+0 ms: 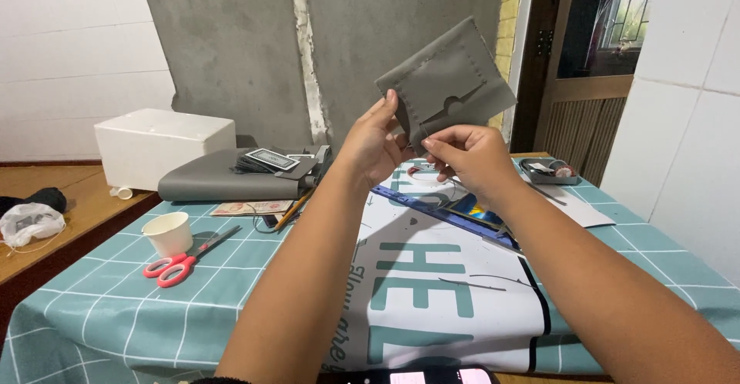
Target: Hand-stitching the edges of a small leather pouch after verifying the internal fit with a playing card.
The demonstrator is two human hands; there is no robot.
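Two hands (pixel 420 149), one grey leather piece (pixel 447 83)

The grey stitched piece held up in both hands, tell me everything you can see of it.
The grey stitched leather-like piece is a flat, roughly rectangular panel, tilted, with a line of stitching along its edges and a slit ending in a small round notch near the middle. It is held up in the air above the table. The left hand pinches its lower left edge; the right hand grips just beneath its bottom edge.

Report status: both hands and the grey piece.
Left hand and right hand both pinching grey stitched leather piece, held up over the table. Scissors and paper cup lie left, untouched.
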